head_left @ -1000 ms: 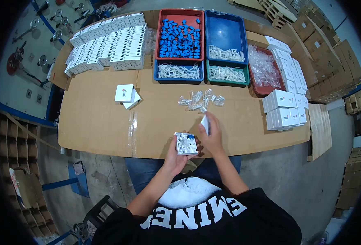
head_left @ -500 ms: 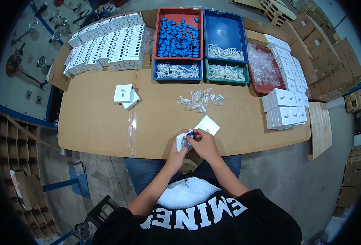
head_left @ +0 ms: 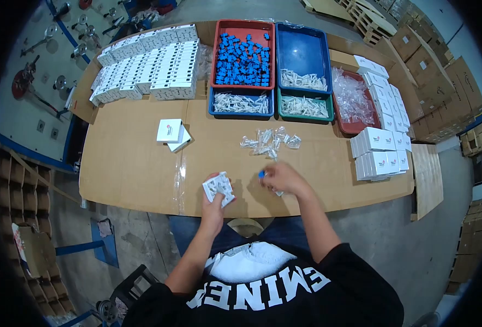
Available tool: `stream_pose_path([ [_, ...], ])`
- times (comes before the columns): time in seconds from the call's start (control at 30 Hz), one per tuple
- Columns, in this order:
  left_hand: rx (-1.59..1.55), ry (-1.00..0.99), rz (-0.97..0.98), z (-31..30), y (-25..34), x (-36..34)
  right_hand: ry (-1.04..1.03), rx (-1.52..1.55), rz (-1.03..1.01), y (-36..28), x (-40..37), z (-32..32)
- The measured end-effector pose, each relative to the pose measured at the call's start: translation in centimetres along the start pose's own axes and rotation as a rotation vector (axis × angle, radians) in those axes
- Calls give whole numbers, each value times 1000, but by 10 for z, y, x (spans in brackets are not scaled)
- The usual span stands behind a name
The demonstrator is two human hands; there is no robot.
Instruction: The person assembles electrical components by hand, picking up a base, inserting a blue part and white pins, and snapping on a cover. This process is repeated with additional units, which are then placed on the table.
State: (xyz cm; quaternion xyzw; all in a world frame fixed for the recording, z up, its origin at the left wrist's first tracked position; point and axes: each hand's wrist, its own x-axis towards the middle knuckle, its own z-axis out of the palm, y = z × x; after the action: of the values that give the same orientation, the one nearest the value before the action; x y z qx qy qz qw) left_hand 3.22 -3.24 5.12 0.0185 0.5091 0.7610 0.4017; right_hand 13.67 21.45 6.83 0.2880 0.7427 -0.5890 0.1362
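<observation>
My left hand [head_left: 213,207] holds a white plastic part [head_left: 218,188] with its open, hollow side facing up, over the near edge of the cardboard-covered table. To the right, my right hand [head_left: 283,179] pinches a small blue piece [head_left: 261,174] at its fingertips. Under that hand a bit of something white shows; most of it is hidden. Just beyond my right hand lies a loose pile of small clear bags [head_left: 270,141] with white pieces inside. Two white square boxes [head_left: 170,131] overlap at the left of the table.
At the back stand a red tray [head_left: 217,82] of blue pieces, a blue tray [head_left: 301,46], a smaller blue tray [head_left: 243,115] and a green tray [head_left: 305,119] with white pieces. White boxes [head_left: 170,65] fill the back left; more boxes [head_left: 380,163] are stacked right, beside bagged plastic [head_left: 352,98].
My hands have moved apart. The right one has drawn away rightward with the blue piece, over where the white square lay; the left has shifted left with the white part, now turned face up.
</observation>
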Motion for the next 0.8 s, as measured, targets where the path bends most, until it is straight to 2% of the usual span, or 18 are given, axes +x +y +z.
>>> stream_pose_path([
  [0.07, 15, -12, 1, 4, -6, -3, 419, 112, -276, -49, 20, -16],
  [0.13, -13, -25, -18, 12, -9, -7, 649, 306, -459, -92, 25, -29],
  [0.23, -49, -11, -7, 17, -11, -9, 555, 303, -568, -91, 38, -32],
  [0.27, -54, -7, 1, 17, -11, -9, 558, -85, -586, -88, 28, -20],
  [0.33, -163, 4, 29, 17, -12, -8, 269, -113, -530, -57, 23, 25],
  [0.4, -180, 4, 65, 13, -23, 0, 70, 15, -407, -38, 2, 70],
  [0.43, -188, 1, 91, 11, -30, 1, 66, 13, -399, -33, -3, 82],
  [0.5, -148, -31, 90, 13, -33, -1, 191, 137, -256, -28, -17, 101],
  [0.6, -40, -76, 74, 5, -45, 6, 288, 23, -275, -28, -25, 102],
  [0.73, 51, -105, 135, 2, -55, 13, 350, 111, -194, -19, -21, 106],
  [0.8, 130, -81, 162, 1, -58, 11, 382, 122, -269, -11, -16, 112],
])
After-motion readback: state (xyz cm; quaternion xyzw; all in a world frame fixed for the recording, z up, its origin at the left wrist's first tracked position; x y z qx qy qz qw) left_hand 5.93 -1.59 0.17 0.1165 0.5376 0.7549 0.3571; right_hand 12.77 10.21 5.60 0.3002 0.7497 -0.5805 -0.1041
